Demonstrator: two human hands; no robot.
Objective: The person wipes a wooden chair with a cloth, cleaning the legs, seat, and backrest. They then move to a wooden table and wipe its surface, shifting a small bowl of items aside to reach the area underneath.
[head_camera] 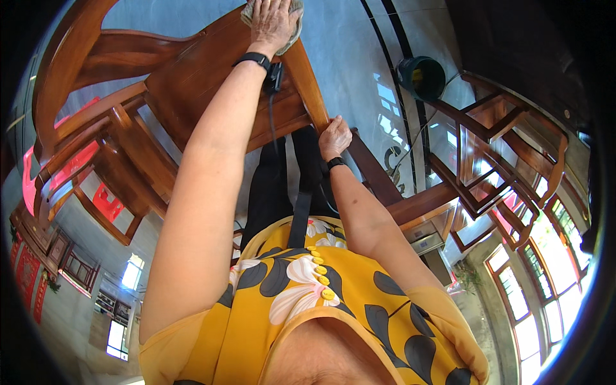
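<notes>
Near the top edge, my left hand (273, 26) lies over a folded greyish cloth (294, 42), against the upper end of a varnished wooden bar (308, 79) of a large wooden chair (192, 91). The fingertips are partly cut off by the picture's edge. My right hand (336, 138) is curled at the lower end of the same bar, its hidden fingers leaving the exact grip unclear. Both wrists wear black bands, and a small black device (273, 78) with a cable hangs by the left wrist.
A dark green bucket (421, 78) stands on the glossy floor (346, 48) at the upper right, near a thin cable (417, 134). More wooden furniture (500, 144) stands at right. Red plastic stools (107, 202) show at left behind the chair. My legs (269, 178) are close below it.
</notes>
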